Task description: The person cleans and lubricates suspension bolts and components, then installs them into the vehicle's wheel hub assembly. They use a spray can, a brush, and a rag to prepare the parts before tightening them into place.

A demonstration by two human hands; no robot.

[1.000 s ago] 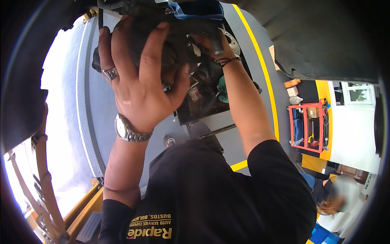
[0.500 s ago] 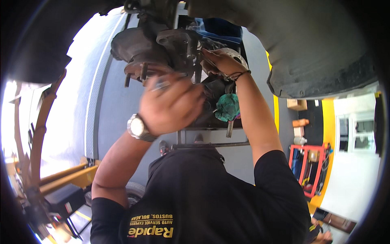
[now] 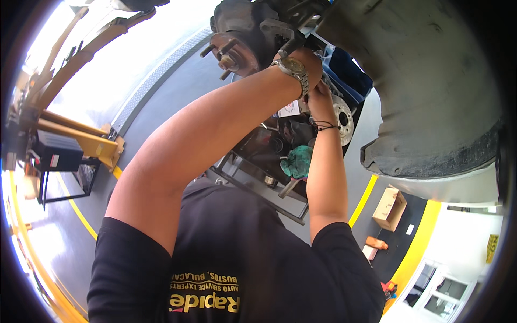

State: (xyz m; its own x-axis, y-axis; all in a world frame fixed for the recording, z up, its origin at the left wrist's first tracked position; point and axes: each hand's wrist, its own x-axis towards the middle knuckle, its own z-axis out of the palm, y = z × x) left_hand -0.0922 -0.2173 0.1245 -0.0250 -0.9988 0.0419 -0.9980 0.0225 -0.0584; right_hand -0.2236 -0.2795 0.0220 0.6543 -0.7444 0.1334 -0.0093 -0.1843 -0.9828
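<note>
Left of the left grip [image 3: 311, 60], the hub [image 3: 246, 59] is exposed; just below, the right grip [image 3: 321, 101] is placed. Whether either is clenched cannot be told. Contact with the studs [image 3: 228, 46] should be avoided.

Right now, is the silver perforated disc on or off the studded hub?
Off. The silver disc sits apart from the hub, beside the right hand, and the hub's studs stick out bare.

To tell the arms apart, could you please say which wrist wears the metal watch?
The left wrist wears the metal watch; the right wrist instead has a dark cord bracelet.
</note>
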